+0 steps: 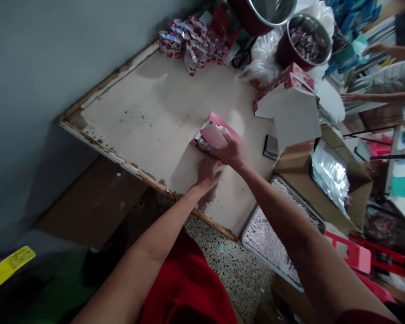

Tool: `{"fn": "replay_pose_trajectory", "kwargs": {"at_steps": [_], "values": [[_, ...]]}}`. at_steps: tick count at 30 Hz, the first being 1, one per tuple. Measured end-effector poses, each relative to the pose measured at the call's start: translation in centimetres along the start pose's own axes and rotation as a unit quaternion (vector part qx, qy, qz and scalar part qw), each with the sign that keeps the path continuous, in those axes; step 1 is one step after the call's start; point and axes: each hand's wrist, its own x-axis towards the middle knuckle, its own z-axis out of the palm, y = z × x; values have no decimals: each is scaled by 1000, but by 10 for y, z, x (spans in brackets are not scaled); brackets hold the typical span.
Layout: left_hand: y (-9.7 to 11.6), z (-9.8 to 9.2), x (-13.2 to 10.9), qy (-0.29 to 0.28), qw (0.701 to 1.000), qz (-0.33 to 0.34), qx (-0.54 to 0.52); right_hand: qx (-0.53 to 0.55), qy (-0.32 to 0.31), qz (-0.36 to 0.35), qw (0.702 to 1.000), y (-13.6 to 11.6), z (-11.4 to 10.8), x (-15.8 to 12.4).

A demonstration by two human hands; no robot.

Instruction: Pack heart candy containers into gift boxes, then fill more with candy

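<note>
At frame centre, our right hand (231,150) grips a pink flat cardboard box (214,135) on the worn beige counter (148,117); our left hand (207,173) lies flat, fingers spread, just below it, holding nothing.

- Soft, dim light is falling from the upper right, leaving the tabletop (148,112) pale and the near-left corner murky.
- Motion blur is smearing the right hand (231,150).
- Wide-angle distortion is bending the edges.
- Glare is glinting off the foil bag (329,173).
</note>
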Motion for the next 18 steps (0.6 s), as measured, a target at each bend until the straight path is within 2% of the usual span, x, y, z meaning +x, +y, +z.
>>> {"fn": "replay_pose_trajectory", "kwargs": {"at_steps": [3, 5, 6, 9, 10, 11, 12, 15, 18], "values": [[-8, 1, -4, 3, 999, 23, -31, -16, 24, -2, 1000, 0, 10, -7], [-14, -3, -11, 28, 996, 28, -78, -35, 32, -10, 999, 0, 15, -12], [-18, -7, -14, 60, 993, 19, -102, -45, 35, -14, 998, 0, 18, -14], [-35, -29, -11, 232, 962, -58, -133, -70, 41, -21, 996, -2, 21, -19], [-41, -40, -5, 274, 951, -72, -124, -74, 41, -23, 996, -4, 21, -19], [-48, -51, 4, 290, 948, -68, -110, -76, 40, -25, 996, -5, 21, -19], [-54, -62, 14, 278, 955, -47, -91, -78, 37, -26, 996, -7, 20, -19], [-65, -89, 47, 160, 986, 37, -35, -87, 24, -30, 996, -12, 16, -17], [-66, -103, 66, 72, 994, 77, -9, -95, 13, -39, 995, -13, 16, -20]]}}
